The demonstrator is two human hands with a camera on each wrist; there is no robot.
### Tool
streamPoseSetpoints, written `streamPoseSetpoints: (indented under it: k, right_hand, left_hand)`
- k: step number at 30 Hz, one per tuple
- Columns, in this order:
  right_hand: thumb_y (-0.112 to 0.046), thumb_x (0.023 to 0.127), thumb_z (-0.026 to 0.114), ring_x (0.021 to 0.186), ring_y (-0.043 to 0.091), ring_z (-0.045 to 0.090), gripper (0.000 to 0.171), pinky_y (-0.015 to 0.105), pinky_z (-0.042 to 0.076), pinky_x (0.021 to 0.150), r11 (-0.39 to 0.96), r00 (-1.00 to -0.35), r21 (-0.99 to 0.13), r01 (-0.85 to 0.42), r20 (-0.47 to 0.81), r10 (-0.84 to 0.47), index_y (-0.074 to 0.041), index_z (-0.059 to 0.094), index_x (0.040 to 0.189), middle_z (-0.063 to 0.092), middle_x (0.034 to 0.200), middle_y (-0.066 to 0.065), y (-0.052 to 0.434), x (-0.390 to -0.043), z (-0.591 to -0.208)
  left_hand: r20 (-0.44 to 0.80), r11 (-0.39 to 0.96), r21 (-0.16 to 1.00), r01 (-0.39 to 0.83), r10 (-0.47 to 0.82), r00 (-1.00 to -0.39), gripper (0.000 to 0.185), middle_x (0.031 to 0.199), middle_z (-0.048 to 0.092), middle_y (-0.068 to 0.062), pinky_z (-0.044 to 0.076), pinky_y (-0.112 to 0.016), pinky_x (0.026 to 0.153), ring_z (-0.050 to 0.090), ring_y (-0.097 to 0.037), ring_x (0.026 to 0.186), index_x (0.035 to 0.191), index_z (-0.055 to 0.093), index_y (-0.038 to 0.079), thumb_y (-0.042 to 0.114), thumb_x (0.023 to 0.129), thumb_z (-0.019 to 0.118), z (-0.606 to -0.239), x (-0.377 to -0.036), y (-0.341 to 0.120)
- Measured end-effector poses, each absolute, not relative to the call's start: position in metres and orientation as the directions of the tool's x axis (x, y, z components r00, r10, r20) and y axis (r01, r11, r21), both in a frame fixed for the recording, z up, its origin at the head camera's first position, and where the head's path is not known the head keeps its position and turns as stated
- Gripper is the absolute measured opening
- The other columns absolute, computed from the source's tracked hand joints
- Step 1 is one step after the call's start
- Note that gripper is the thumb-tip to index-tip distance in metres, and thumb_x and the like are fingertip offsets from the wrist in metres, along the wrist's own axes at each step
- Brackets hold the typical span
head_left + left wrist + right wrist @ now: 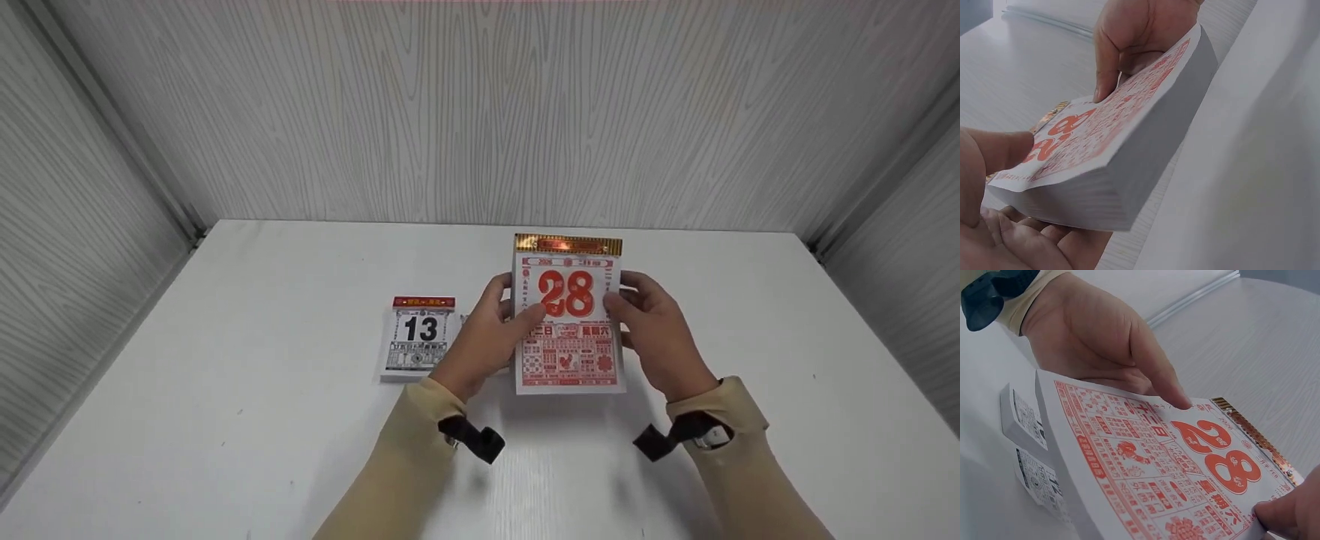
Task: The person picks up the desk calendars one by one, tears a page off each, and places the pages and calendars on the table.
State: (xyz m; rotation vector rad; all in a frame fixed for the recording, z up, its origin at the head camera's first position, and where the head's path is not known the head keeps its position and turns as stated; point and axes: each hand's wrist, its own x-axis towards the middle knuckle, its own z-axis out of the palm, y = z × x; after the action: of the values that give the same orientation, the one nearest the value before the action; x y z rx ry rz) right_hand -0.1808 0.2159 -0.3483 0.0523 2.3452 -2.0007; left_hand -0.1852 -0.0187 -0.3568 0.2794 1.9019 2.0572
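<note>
1. Big calendar (568,356) – thick pad w/ a red "28", gold strip (568,245) at its far end – held up off the white table (247,360), a bit right of centre.
2. L hand (487,334) clamped on its left edge: thumb on the front page, other fingers curled round & under.
3. R hand (660,337) clamped on the right edge, thumb on front too, fingers behind.
4. Small calendar (418,341), black "13" & red strip (424,301) at far end, lies on table left of the L hand, apart from the big one.
5. Printed paper (1044,486) near the small calendar, mostly hidden behind L hand in head view; can't tell if sheet or pad.
6. Beige sleeves (397,472), black cams (472,439) on both wrists.
7. Pale wood-grain wall (480,112) on the far side.
</note>
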Motion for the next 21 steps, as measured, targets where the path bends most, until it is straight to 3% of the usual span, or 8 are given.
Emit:
streamPoseSetpoints:
  k: [4, 9, 21]
  right_hand:
    - [-0.026, 0.11, 0.051, 0.114, 0.022, 0.063, 0.05, 0.032, 0.058, 0.088, 0.128, -0.995, -0.988, 0.086, -0.091, -0.036, -0.011, 0.037, 0.156, 0.053, 0.139, 0.014, 0.219, -0.182, -0.349]
    - [-0.025, 0.109, 0.053, 0.109, 0.02, 0.065, 0.05, 0.032, 0.058, 0.085, 0.041, -0.991, -0.994, 0.102, -0.105, -0.082, -0.009, 0.038, 0.154, 0.055, 0.133, 0.013, 0.222, -0.18, -0.349]
    - [-0.026, 0.106, 0.061, 0.105, 0.021, 0.067, 0.053, 0.031, 0.058, 0.083, -0.058, -0.97, -0.983, 0.177, -0.163, -0.182, -0.01, 0.038, 0.15, 0.064, 0.127, 0.011, 0.22, -0.175, -0.354]
  left_hand:
    - [-0.082, -0.003, 0.996, -0.091, 0.405, -0.911, 0.058, 0.123, 0.068, -0.006, 0.058, -0.041, 0.088, 0.071, -0.024, 0.106, 0.157, 0.032, 0.031, 0.051, 0.106, 0.052, -0.358, -0.188, -0.024]
    - [-0.073, -0.025, 0.995, -0.092, 0.428, -0.901, 0.054, 0.126, 0.064, -0.008, 0.054, -0.041, 0.095, 0.064, -0.025, 0.115, 0.156, 0.037, 0.029, 0.056, 0.109, 0.034, -0.366, -0.191, -0.028]
    - [-0.036, -0.298, 0.923, -0.246, 0.567, -0.823, 0.061, 0.136, 0.06, -0.014, 0.054, -0.041, 0.099, 0.063, -0.028, 0.124, 0.158, 0.038, 0.025, 0.06, 0.108, 0.036, -0.377, -0.193, -0.038]
